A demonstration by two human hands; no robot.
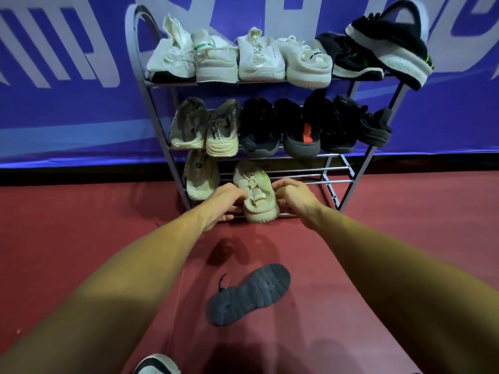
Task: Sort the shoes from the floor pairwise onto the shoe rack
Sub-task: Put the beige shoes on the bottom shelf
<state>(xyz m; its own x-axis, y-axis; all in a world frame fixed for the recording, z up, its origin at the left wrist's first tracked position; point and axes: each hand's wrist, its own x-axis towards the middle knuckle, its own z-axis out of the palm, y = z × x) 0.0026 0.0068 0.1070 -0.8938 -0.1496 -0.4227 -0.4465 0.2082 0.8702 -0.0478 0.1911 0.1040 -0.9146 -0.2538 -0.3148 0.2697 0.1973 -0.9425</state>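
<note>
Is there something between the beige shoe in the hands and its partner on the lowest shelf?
Nothing visible does. The left hand and right hand hold the beige shoe on the lowest shelf; between it and its partner to the left only bare shelf shows, partly hidden by the left hand.

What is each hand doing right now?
Left hand: grips the beige shoe on its left side.
Right hand: grips the same shoe's right side.

Left forearm and right forearm are bare, sleeveless up to the left grip and right grip. At the bottom edge, a black-and-white shoe is perhaps on the person's foot.
</note>
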